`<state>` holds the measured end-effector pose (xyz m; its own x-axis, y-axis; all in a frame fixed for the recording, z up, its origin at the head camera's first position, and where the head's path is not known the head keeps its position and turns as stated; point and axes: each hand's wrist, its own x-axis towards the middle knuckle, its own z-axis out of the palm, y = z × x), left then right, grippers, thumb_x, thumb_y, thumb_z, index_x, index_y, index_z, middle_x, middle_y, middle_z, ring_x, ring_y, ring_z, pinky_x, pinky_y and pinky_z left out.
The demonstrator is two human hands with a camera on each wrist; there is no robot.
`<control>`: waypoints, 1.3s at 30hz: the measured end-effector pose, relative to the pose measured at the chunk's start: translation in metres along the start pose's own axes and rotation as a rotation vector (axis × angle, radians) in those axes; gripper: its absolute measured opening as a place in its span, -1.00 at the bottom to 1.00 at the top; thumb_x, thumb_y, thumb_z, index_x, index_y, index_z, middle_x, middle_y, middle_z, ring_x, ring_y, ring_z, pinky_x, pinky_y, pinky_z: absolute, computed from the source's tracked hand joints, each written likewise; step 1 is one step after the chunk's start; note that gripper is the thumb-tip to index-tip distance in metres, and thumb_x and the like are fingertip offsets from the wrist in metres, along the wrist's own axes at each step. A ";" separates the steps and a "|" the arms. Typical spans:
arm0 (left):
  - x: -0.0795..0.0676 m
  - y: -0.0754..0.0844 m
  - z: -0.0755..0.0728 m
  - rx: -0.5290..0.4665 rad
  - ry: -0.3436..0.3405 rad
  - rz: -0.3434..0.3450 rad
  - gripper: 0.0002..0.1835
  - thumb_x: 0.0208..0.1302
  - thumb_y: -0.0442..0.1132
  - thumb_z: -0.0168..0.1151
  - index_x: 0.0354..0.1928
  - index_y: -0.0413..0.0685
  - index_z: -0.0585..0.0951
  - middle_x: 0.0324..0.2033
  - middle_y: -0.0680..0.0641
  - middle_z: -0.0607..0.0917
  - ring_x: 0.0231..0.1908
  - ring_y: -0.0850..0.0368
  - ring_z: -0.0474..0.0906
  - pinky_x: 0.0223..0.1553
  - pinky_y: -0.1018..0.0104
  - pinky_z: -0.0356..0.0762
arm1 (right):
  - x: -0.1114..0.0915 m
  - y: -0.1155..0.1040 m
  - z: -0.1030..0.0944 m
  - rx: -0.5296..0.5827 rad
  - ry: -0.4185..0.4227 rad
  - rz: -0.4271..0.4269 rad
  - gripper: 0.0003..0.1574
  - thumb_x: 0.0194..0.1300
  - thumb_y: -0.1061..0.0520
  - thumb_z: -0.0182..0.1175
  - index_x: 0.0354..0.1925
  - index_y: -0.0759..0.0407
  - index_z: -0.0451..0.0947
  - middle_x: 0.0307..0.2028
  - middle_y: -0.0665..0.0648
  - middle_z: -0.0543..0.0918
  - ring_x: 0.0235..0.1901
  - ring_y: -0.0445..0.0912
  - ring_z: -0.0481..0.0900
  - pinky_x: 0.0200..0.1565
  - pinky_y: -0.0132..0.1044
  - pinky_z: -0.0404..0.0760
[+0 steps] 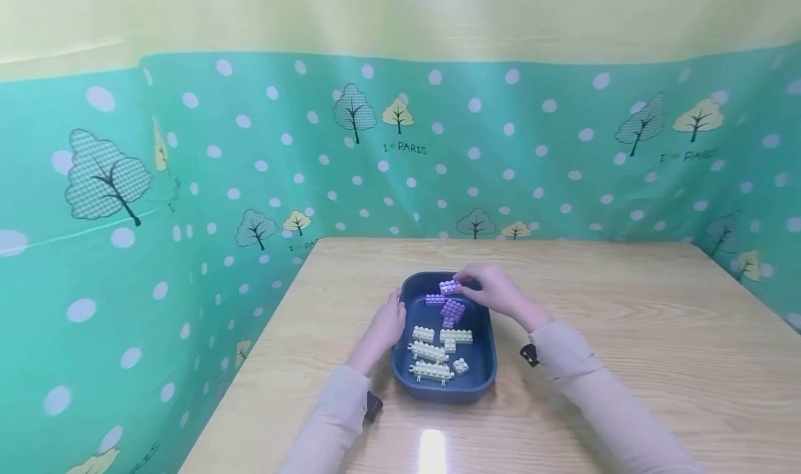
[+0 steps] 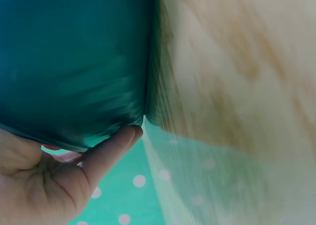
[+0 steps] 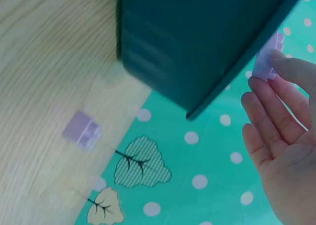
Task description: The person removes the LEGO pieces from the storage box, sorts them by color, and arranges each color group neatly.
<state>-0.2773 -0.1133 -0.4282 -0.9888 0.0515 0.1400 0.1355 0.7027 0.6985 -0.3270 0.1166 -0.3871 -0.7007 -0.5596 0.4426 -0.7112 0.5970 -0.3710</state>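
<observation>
My left hand holds the left rim of a dark blue plastic bin, with fingers along its outer wall in the left wrist view. My right hand pinches a purple toy building block between thumb and fingers, over the bin's far right corner. Below it in the bin lie a short purple block and a cluster of purple blocks. Nearer to me are cream blocks, more cream pieces, two long cream pieces with small prongs and a small cream block.
Behind the bin, a loose purple block lies on the wooden table, seen in the right wrist view. A green dotted curtain hangs beyond the table's far edge and along its sides.
</observation>
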 end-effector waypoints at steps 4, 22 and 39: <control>-0.002 -0.002 -0.001 -0.002 0.002 0.001 -0.51 0.44 -0.30 -0.21 0.33 -0.39 0.18 0.06 -0.50 0.49 -0.06 -0.30 0.56 -0.06 -0.05 0.59 | -0.008 0.003 -0.008 0.015 0.033 0.031 -0.74 0.14 0.17 0.31 -0.16 0.23 0.65 -0.22 0.16 0.72 -0.18 0.02 0.66 -0.01 -0.06 0.61; -0.003 -0.004 -0.006 0.012 0.021 0.027 -0.52 0.43 -0.32 -0.20 0.30 -0.45 0.19 0.04 -0.52 0.49 0.00 -0.35 0.52 0.01 -0.10 0.54 | -0.030 0.035 -0.028 -0.003 0.052 0.176 -0.69 0.16 0.15 0.28 -0.11 0.24 0.62 -0.17 0.20 0.69 -0.14 0.06 0.62 -0.01 0.01 0.59; 0.002 -0.001 -0.001 0.031 0.022 0.062 -0.55 0.41 -0.34 -0.18 0.25 -0.48 0.23 -0.08 -0.54 0.55 -0.09 -0.34 0.57 -0.12 -0.07 0.60 | -0.054 0.066 -0.041 -0.009 0.045 0.292 -0.70 0.19 0.18 0.25 -0.10 0.28 0.60 -0.17 0.26 0.68 -0.12 0.12 0.61 0.00 0.07 0.57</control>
<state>-0.2793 -0.1141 -0.4278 -0.9769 0.0802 0.1978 0.1939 0.7206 0.6657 -0.3338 0.2101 -0.4017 -0.8724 -0.3373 0.3537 -0.4789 0.7343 -0.4811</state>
